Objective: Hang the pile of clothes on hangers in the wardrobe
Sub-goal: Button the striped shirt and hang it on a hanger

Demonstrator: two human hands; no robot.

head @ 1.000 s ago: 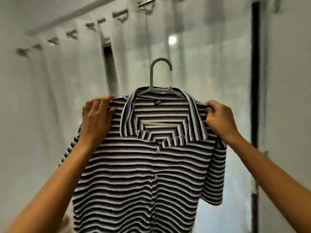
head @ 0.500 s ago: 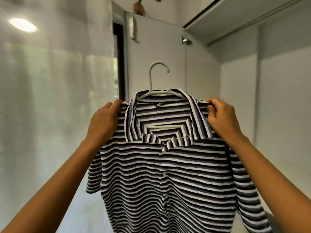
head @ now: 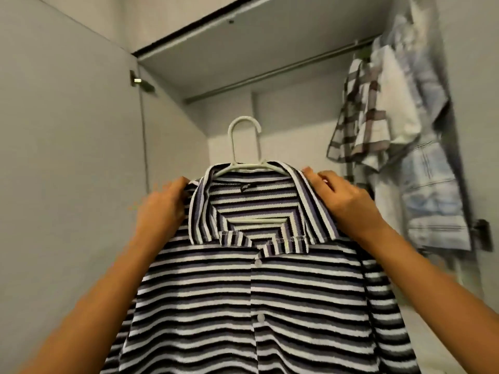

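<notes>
In front of the open wardrobe, a striped shirt (head: pixel 243 292) sits on a white hanger (head: pixel 244 139), held up at chest height and facing the person. The left hand (head: pixel 162 209) grips the shirt's left shoulder with its fingers curled over the top edge. The right hand (head: pixel 343 201) holds the other shoulder beside the collar, fingers bent over the cloth.

The hook stands upright between the hands, its open end to the right. The rail (head: pixel 270 74) lies above and beyond the hook, well apart from it, and runs from left to right, rising toward the right in this view. The hanger's width lies roughly along that same line, so the hook probably needs a turn across the rail as it goes up. Neither hand looks clearly nearer.

Checked shirts (head: pixel 378 117) already hang at the rail's right end, and the stretch above the hook is bare.
</notes>
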